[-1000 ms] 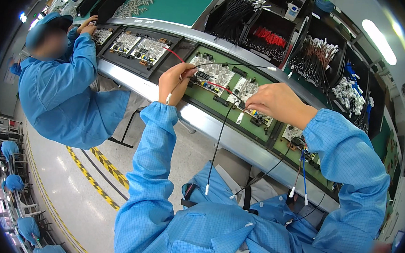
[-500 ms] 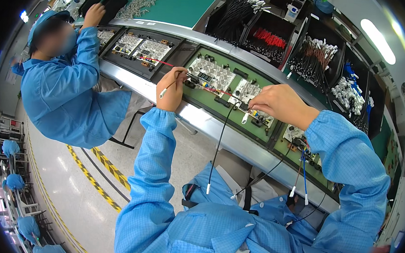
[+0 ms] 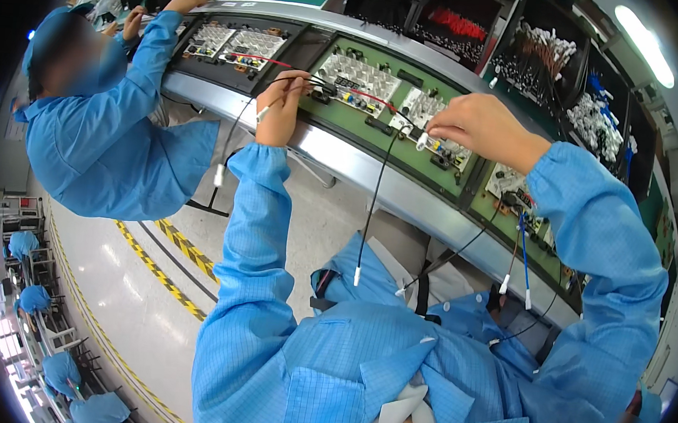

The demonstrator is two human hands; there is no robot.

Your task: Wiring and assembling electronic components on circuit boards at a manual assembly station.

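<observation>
My left hand [image 3: 279, 107] is closed round thin wires at the left end of a green-framed circuit board [image 3: 358, 71]. A white connector [image 3: 262, 114] shows below its fingers, and a black wire with a white end [image 3: 219, 175] hangs to the left. My right hand [image 3: 482, 129] pinches a wire by its white connector [image 3: 422, 141], over the smaller board [image 3: 421, 107] beside it. Between both hands a red wire [image 3: 370, 97] crosses the board. From the board edge a black wire [image 3: 372, 206] dangles over the metal rail, its white tip above my lap.
Black bins of red wires [image 3: 454, 25], brown wires [image 3: 545, 49] and white-ended wires [image 3: 593, 123] stand behind the boards. A co-worker in blue [image 3: 112, 133] works at the left. A blue wire [image 3: 524, 260] hangs off the rail [image 3: 343, 153] at right.
The view has shifted a little. A black wire with a white end now hangs left of my left hand, whose fingers have moved on the wires. My right hand still pinches the white connector.
</observation>
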